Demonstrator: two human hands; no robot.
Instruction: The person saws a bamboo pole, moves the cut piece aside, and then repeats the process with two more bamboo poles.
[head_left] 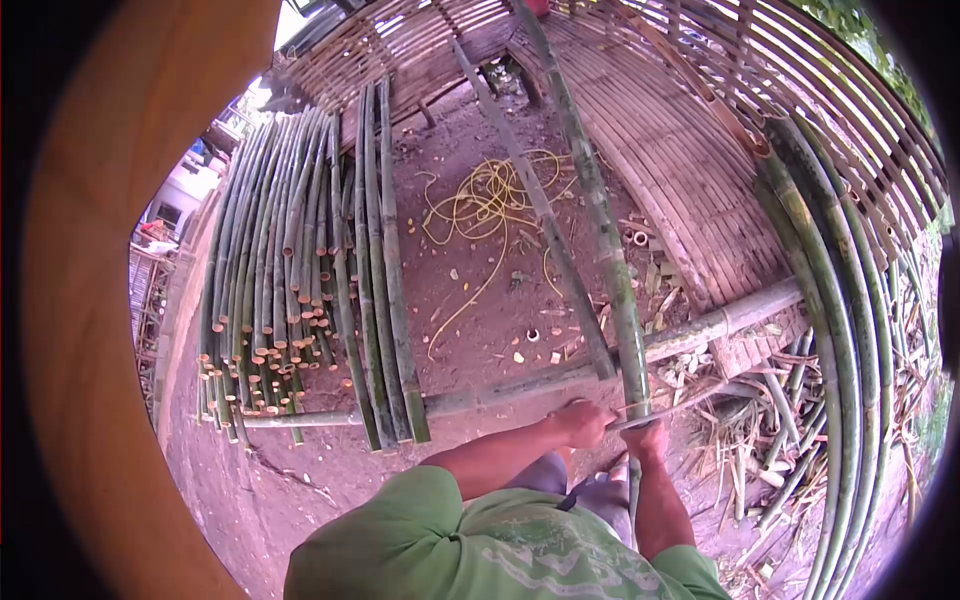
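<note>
A long green bamboo pole (612, 270) runs from the top of the view down to my body, lying across a horizontal bamboo pole (480, 394). My left hand (582, 424) is closed at the left side of the green pole, on one end of a thin strip or tool (690, 402) that crosses the pole and reaches to the right. Just right of it, my right hand (645, 438) is closed around the green pole below the strip. What exactly the strip is cannot be made out. A greyer pole (540, 205) lies to the left of the green one.
Stacked bamboo poles (270, 240) fill the left side. A yellow hose (490, 200) lies coiled on the dirt. A slatted bamboo platform (670, 170) stands at the upper right. Long poles (840, 290) lean at the right beside bamboo scraps (750, 450).
</note>
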